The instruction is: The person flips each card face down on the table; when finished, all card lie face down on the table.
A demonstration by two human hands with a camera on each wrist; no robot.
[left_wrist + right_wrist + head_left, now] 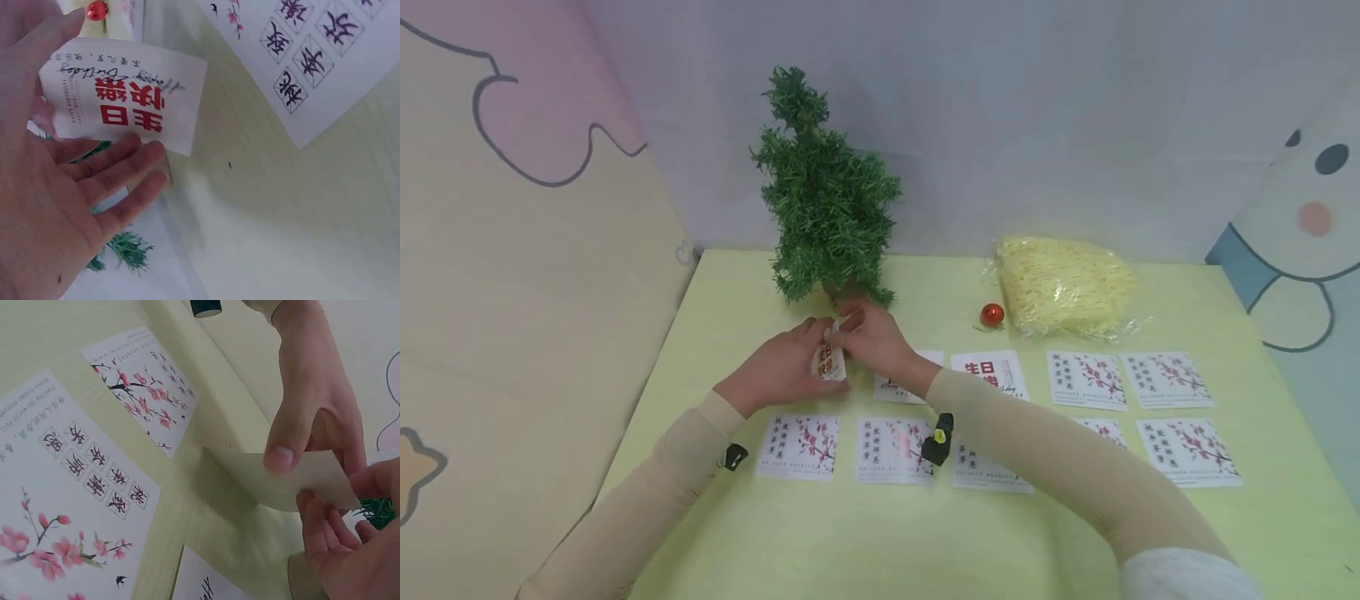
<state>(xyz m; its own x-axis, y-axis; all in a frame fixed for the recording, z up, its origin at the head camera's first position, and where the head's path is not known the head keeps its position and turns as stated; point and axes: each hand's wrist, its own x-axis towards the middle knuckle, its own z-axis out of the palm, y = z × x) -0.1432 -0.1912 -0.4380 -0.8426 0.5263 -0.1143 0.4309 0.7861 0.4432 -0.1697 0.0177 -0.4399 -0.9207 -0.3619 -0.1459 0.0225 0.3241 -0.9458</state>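
A small birthday card [831, 360] with red characters and "Happy Birthday" lettering is up off the table, between both hands, just in front of the green artificial tree [831, 200]. My left hand [782, 367] holds it from the left, thumb on one side and fingers on the other. At the card's upper edge my right hand [876, 337] pinches it with thumb and fingertips. The printed face of the card [134, 94] turns toward the left wrist camera. Seen from the right wrist, its blank back [269, 478] looks slightly bowed.
Another birthday card [988, 371] lies beside one partly under the right arm. Several plum-blossom cards [797, 447] are laid out in rows nearer the front and right. Behind them sit a red ball ornament [992, 315] and a clear bag of yellow shredded filler [1067, 287].
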